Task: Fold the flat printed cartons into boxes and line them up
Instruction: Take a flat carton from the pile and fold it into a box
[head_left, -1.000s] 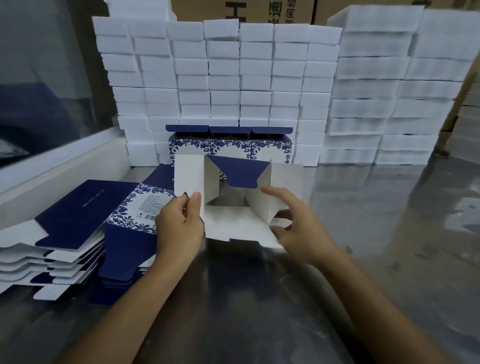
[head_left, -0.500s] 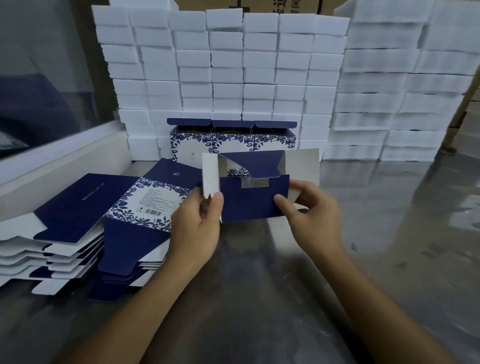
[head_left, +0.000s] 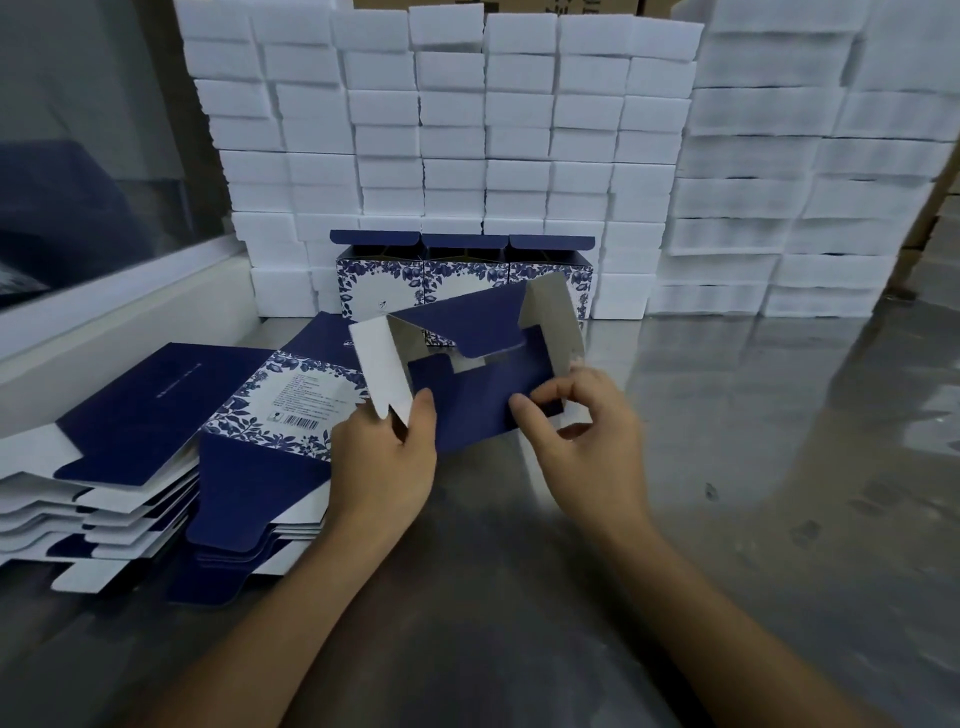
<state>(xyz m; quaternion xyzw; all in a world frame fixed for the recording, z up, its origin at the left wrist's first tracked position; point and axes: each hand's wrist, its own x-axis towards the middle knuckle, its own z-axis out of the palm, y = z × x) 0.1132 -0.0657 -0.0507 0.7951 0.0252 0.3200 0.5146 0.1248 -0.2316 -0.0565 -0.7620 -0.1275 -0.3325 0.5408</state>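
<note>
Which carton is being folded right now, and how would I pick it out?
Start at the wall of white foam blocks at the back; three finished blue floral boxes stand in a row at its foot. Just in front of them, above the steel table, is the half-folded carton, held by the left hand and right hand. Unlike the flat cartons stacked left, its white flaps stick up.

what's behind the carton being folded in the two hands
A row of three folded boxes stands behind the held carton, against stacked white blocks. The carton hides their lower fronts.
</note>
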